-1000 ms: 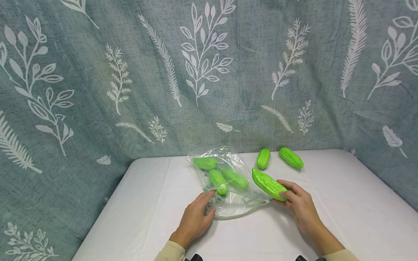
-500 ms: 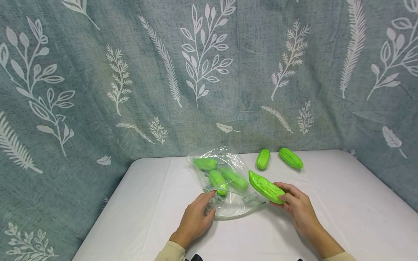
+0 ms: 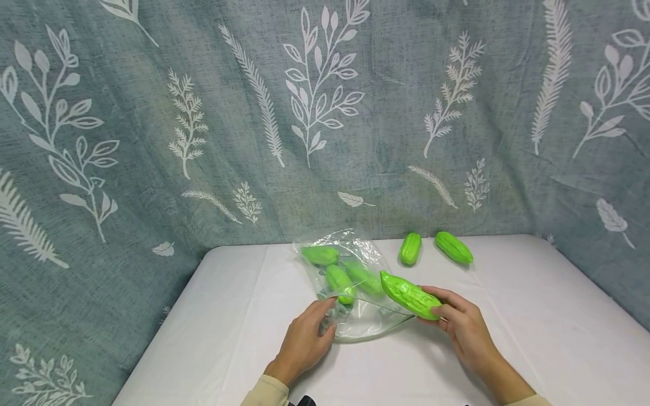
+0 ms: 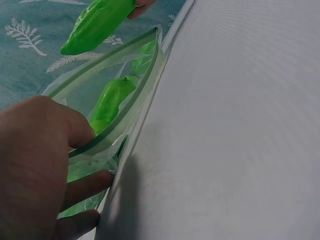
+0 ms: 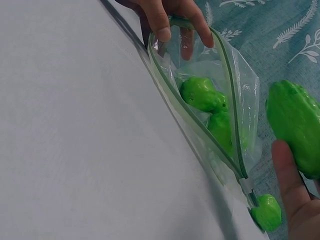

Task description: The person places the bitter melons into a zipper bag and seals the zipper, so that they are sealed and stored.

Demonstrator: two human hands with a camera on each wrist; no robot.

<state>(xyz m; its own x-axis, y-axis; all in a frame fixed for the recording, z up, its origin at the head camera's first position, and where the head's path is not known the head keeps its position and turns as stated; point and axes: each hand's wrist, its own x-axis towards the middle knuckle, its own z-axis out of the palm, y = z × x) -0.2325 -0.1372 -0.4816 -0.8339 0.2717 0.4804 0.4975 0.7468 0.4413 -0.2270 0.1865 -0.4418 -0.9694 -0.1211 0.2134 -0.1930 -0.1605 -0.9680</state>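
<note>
My right hand (image 3: pixel 464 324) holds a bumpy bright green bitter melon (image 3: pixel 408 296) by its near end, thumb on top and fingers below. Its pointed end faces left over the right side of a clear zip bag (image 3: pixel 373 327). My left hand (image 3: pixel 304 341) grips the left corner of the bag's mouth. In the left wrist view, the bag's green-edged mouth gapes beside that hand, and the held bitter melon (image 4: pixel 97 25) is above the rim. Inside the bag lie several bitter melons, one (image 3: pixel 339 281) nearest the mouth. A slider (image 5: pixel 246 185) sits at the mouth's right end.
Two more green bitter melons, a left one (image 3: pixel 410 248) and a right one (image 3: pixel 453 247), lie behind the right hand near the table's back edge. A white cloth covers the table (image 3: pixel 244 321). A leaf-patterned grey-green curtain (image 3: pixel 376 146) hangs behind it.
My right hand has moved a little left and nearer with the bitter melon, whose tip now overlaps the bag's right side. The left hand has kept its place at the bag's mouth.
</note>
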